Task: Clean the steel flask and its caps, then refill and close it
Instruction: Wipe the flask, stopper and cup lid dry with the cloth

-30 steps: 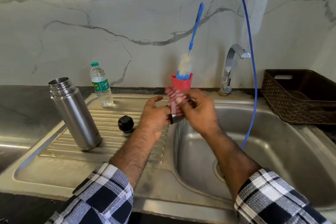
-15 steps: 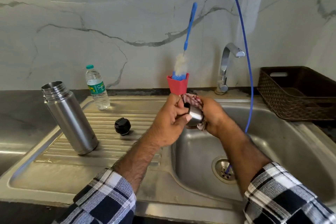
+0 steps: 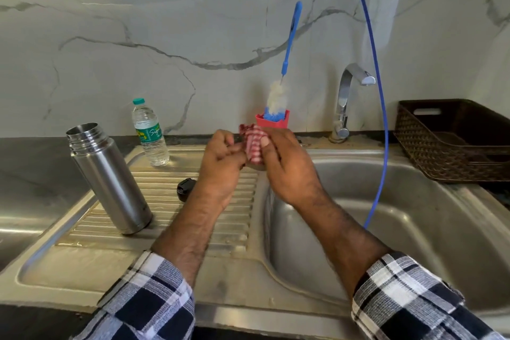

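Landmark: steel sink (image 3: pixel 414 229), a smooth basin with a ribbed draining board on its left side.
Steel flask (image 3: pixel 106 176): brushed cylinder with a threaded open mouth, standing uncapped on the draining board, left of the sink basin.
Water bottle (image 3: pixel 150 132): clear ridged plastic with a green cap and label, upright at the back of the draining board.
Black cap (image 3: pixel 185 188): small, round, dark plastic, lying on the board ribs, partly hidden by the left wrist.
Left hand (image 3: pixel 220 167): raised over the board's right edge, fingers curled inward against the cloth bundle; what lies under them cannot be told.
Checked cloth (image 3: pixel 252 143): red-and-white woven fabric, bunched between both hands.
Right hand (image 3: pixel 287 168): above the basin's left rim, thumb pressed on the cloth and fingers wrapped round it.
Bottle brush (image 3: pixel 287 63): blue handle, white bristles, standing in a red cup behind the hands.
Basket (image 3: pixel 455 141): dark woven, on the counter right of the sink.
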